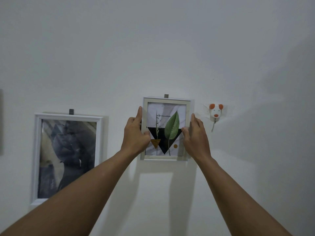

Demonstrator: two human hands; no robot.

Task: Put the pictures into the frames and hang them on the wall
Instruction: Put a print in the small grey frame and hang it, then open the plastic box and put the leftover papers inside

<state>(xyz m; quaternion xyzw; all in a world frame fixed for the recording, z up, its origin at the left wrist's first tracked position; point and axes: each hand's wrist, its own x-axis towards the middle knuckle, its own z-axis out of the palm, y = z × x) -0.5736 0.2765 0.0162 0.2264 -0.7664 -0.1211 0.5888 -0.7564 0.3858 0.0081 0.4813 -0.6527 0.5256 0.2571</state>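
Observation:
A small pale frame (167,99) with a green leaf picture (172,128) rests flat against the white wall (153,48), just under a grey hook (166,96). My left hand (134,135) grips its left edge, thumb on the glass. My right hand (196,137) grips its right edge the same way. A larger white frame (68,116) with a dark grey picture (68,154) hangs to the left from another grey hook (71,111); my left forearm covers its lower right corner.
A small white animal-shaped hook (215,112) with orange ears is stuck on the wall just right of the small frame, a thin cord dangling from it. A dark edge (1,121) of something shows at the far left.

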